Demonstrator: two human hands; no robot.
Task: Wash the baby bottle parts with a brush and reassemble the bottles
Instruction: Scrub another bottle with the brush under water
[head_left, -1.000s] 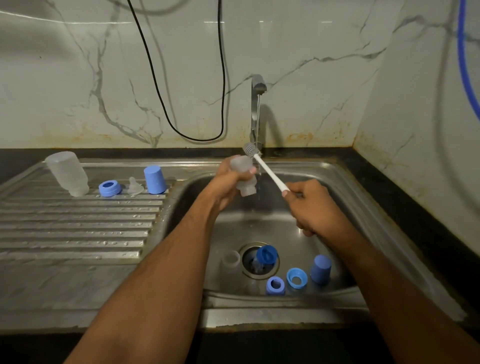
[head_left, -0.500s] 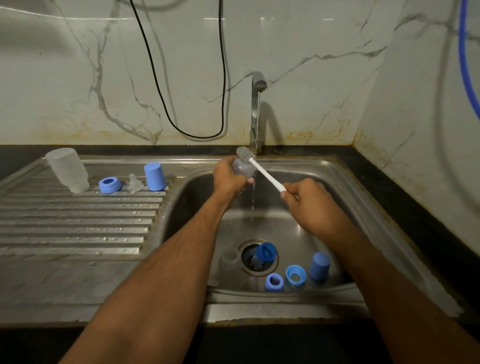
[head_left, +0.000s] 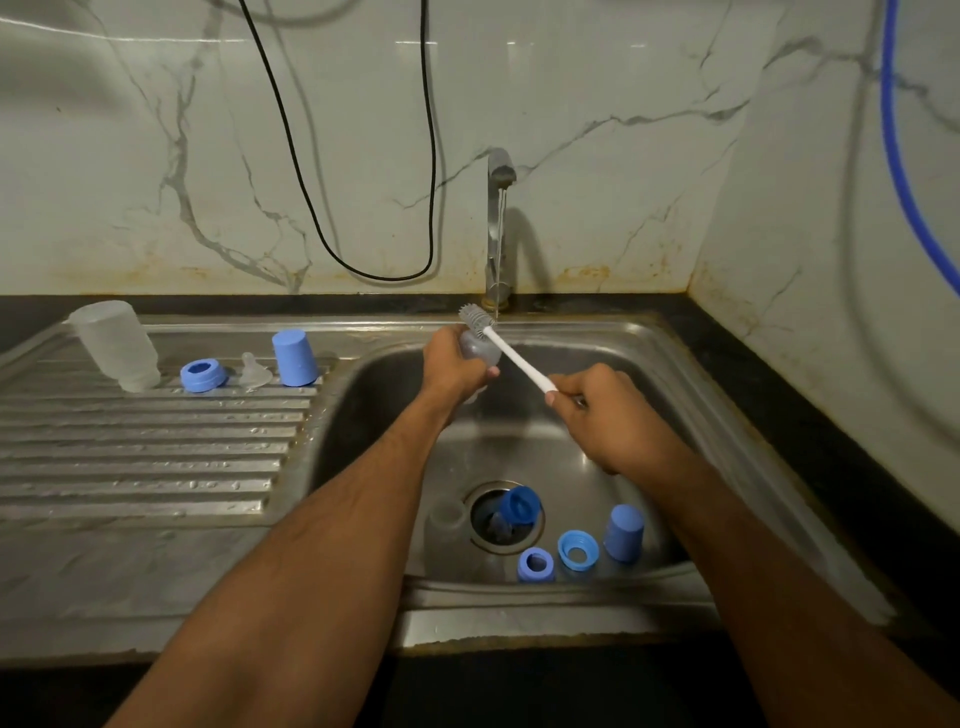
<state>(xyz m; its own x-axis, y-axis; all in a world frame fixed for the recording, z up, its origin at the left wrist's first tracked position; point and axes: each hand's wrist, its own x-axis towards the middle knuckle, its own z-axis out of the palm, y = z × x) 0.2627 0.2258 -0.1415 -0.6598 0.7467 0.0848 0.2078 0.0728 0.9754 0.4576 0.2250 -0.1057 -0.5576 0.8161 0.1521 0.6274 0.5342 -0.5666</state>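
Overhead, left hand grips unlabelled bottle; right hand pinches brush handle.

dim light, wall glare, wide-angle bending at edges

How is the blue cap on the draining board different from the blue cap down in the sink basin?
The blue cap on the draining board stands among ridges beside a clear teat, while the blue cap in the sink basin stands on the smooth basin floor beside a blue ring. The board cap leans a little; the basin cap looks more upright. The board cap is better lit, the basin cap in shadow. Both are the same blue, closed end up.
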